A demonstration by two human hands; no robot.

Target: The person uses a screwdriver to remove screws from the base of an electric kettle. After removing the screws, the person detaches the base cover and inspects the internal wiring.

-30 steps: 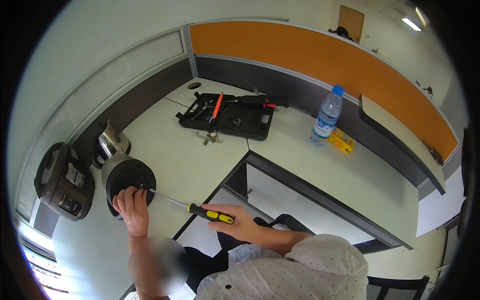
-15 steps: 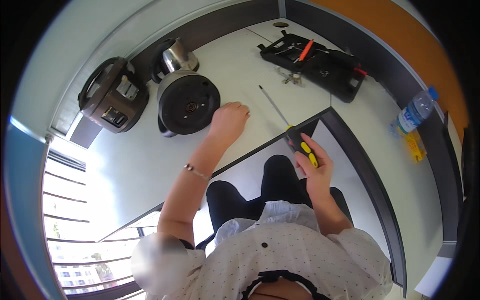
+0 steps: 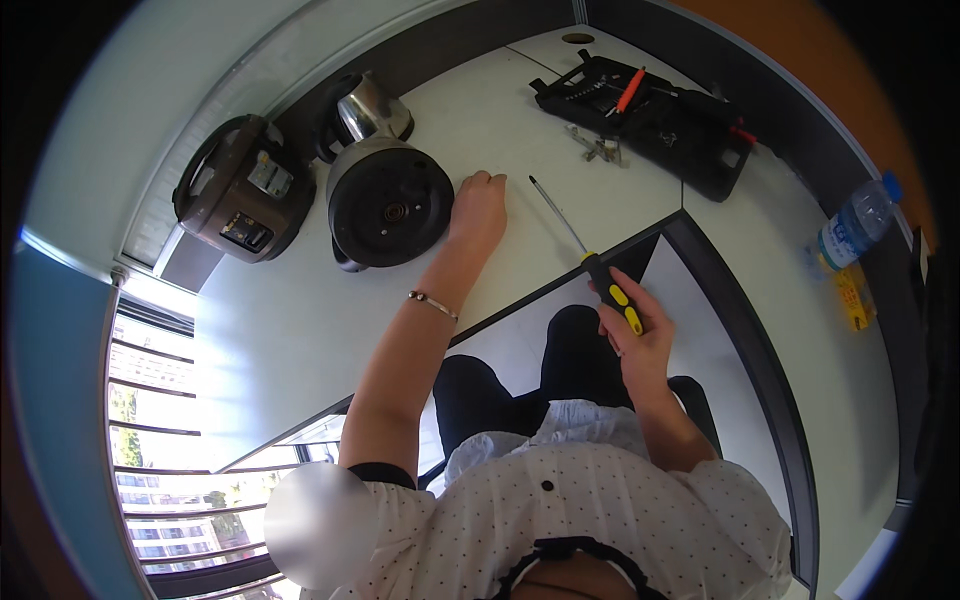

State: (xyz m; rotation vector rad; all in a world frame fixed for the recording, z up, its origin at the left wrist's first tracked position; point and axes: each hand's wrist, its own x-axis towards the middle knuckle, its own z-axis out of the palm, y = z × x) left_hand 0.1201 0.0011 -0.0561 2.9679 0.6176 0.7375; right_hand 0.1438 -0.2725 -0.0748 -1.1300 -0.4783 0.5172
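A screwdriver (image 3: 602, 278) is gripped by the right hand (image 3: 643, 337), the fingers being closed around its black and yellow handle; its shaft is angled forward and to the left of that hand, with the tip above the table (image 3: 560, 230), apart from the left hand (image 3: 480, 208). The left hand's fingers are bent downward and drawn together; whether anything is pinched beneath them cannot be told. Just left of that hand, a black-bottomed appliance (image 3: 392, 208) is seen with its round base exposed, contact being unclear; a steel kettle (image 3: 368, 108) is placed behind it and a brown cooker (image 3: 245, 190) farther left. Ahead of the right hand, small metal parts (image 3: 597, 149) are laid beside an opened tool case (image 3: 655, 130)
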